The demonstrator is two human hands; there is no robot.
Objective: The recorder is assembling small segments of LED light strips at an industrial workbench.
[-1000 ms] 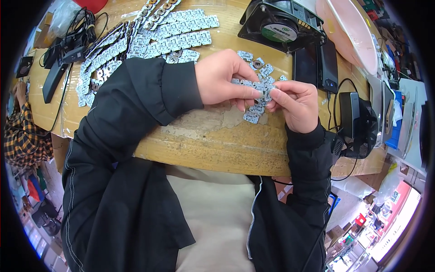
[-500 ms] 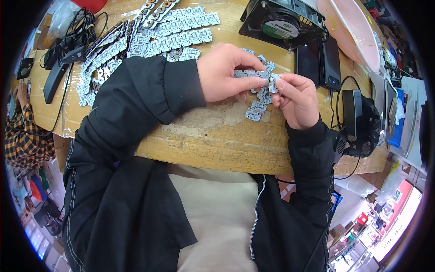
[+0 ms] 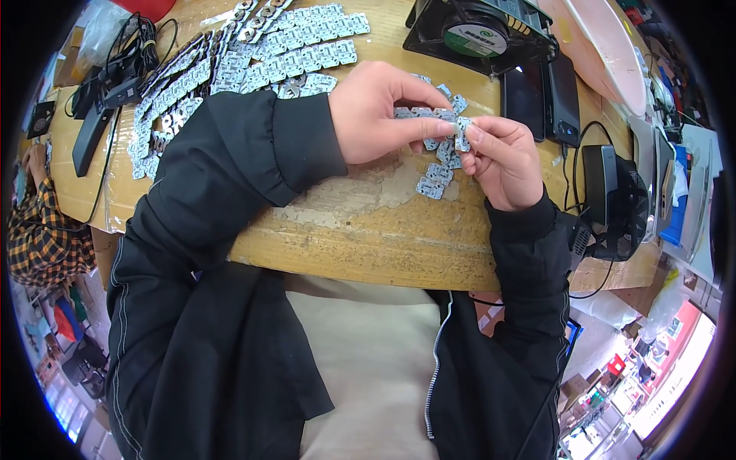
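My left hand is closed on a strip of small light-blue circuit boards, thumb on top and fingers beneath. At the strip's right end, my right hand pinches a single small circuit board between thumb and forefinger. That board is turned at an angle to the strip; whether the two are still joined I cannot tell. Several loose small boards lie on the wooden table below and behind my fingers. Part of the strip is hidden under my left hand.
Many board strips are heaped at the far left. A black fan stands at the back, beside dark phone-like devices and a pink basin. Black adapters with cables lie left. Another person's checked sleeve shows far left.
Both hands have shifted very slightly up in the view, along with the strip and the pinched board. The grip of each hand looks the same.
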